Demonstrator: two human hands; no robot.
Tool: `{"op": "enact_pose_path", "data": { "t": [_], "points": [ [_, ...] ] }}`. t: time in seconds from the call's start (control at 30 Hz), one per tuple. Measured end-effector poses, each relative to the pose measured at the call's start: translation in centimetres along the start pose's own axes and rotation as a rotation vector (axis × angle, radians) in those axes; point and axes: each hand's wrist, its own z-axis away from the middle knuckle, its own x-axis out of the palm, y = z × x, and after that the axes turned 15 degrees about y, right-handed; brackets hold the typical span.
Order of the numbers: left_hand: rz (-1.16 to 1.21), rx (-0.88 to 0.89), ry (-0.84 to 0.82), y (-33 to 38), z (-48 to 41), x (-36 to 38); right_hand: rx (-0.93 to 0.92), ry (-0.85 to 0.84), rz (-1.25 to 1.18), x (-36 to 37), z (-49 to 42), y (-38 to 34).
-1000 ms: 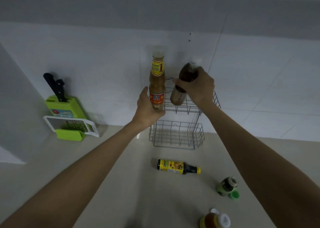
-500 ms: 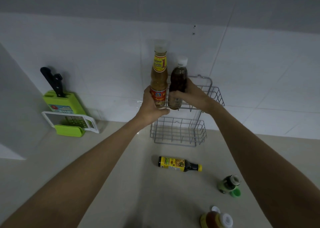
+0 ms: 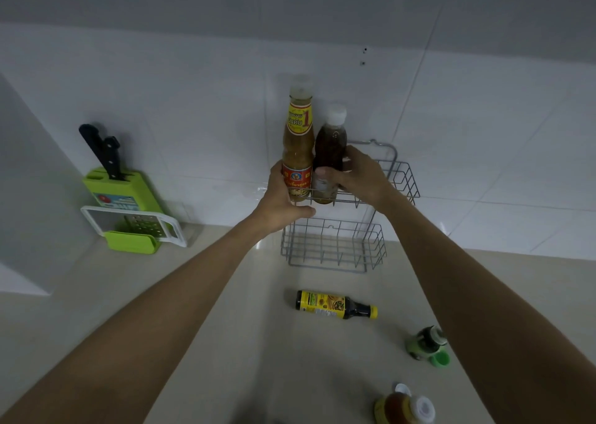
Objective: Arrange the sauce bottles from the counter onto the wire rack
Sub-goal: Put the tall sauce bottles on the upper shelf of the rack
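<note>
While left hand (image 3: 283, 204) fingers wrap the tall amber red-labelled sauce bottle (image 3: 298, 153), right hand (image 3: 356, 175) fingers pinch the dark white-capped bottle (image 3: 329, 153): seat both bases flat in the grey two-tier wire rack (image 3: 400, 178), then release.

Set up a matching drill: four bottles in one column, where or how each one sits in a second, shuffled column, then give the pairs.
Column one:
1. tall amber bottle with red and yellow label
2. dark bottle with white cap
3. black bottle with yellow cap
4. small green bottle

Column two:
A. lying on its side on the counter
B. top shelf, gripped by the right hand
C. on the counter beside a loose green cap
D. top shelf, gripped by the left hand

Pairs: 1-D, 2-B, 3-A, 4-C
</note>
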Motion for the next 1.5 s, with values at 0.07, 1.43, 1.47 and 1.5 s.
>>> {"op": "enact_pose_path", "data": {
  "t": [0.07, 1.43, 1.47, 1.5],
  "points": [
    [-0.006, -0.004, 0.004, -0.1, -0.1, 0.1, -0.045, 0.091, 0.058, 0.4, 0.3, -0.3],
    [-0.399, 0.166, -0.385, -8.6, 8.7, 3.0, 0.057, -0.436, 0.245, -2.7, 8.4, 2.8],
    [-0.327, 0.158, -0.336, -7.8, 8.6, 3.0, 0.073, -0.371, 0.171, -3.7, 8.1, 1.7],
    [-0.226, 0.143, -0.319, -7.1, 8.3, 2.9, 0.081, -0.289, 0.087, -4.6, 8.0, 0.8]
  ]
}}
